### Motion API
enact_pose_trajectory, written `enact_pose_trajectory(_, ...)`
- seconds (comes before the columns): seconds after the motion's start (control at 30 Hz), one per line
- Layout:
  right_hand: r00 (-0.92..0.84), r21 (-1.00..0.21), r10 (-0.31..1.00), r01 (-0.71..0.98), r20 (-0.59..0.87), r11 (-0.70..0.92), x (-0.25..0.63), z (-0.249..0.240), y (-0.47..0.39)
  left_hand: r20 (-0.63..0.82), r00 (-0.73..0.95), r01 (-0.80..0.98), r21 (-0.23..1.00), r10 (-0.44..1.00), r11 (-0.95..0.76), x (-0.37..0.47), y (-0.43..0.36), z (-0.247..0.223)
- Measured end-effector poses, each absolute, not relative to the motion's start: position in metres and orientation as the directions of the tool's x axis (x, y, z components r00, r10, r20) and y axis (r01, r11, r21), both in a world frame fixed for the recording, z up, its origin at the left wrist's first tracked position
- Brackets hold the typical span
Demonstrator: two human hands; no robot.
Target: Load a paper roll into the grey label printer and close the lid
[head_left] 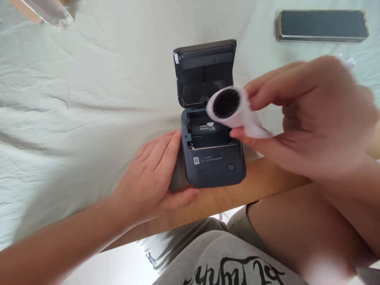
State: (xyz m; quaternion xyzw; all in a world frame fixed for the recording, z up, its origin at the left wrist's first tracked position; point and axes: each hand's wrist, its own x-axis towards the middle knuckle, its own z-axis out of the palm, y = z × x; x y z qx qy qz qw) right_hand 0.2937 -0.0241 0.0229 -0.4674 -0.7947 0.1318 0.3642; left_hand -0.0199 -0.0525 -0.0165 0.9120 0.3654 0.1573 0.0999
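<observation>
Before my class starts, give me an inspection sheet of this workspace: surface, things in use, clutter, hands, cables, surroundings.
Surface: wrinkled pale green cloth, with a wooden edge on the person's side.
Things in use: dark blue portable printer, lid open; white paper roll with a dark hollow core, held over its right side.
Clutter: dark rectangular case at upper right; clear plastic object at upper left, cut off by the frame; a small white item behind the right hand, too blurred to name.
Hands: left hand against the printer's left side; right hand grips the roll.
Cables: nothing seen.
Surroundings: the person's lettered shirt and legs, below the wooden edge.
</observation>
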Motion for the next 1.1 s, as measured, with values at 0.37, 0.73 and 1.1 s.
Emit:
enact_pose_trajectory(0.37,-0.444,-0.425,0.770,0.651,0.459,0.629,0.279,0.016,-0.003,0.168,0.712,0.632,0.272,0.682,-0.726,-0.024,-0.050,-0.013)
enact_pose_trajectory(0.73,-0.638,-0.560,0.704,0.476,0.311,0.678,0.280,0.030,-0.020,0.309,0.665,0.576,0.367,0.680,-0.730,-0.022,-0.056,-0.021)
enact_pose_trajectory(1.1,-0.322,-0.630,0.860,0.587,0.394,0.509,0.293,0.013,-0.010,0.255,0.690,0.593,0.337,0.677,-0.731,-0.019,-0.056,-0.018)
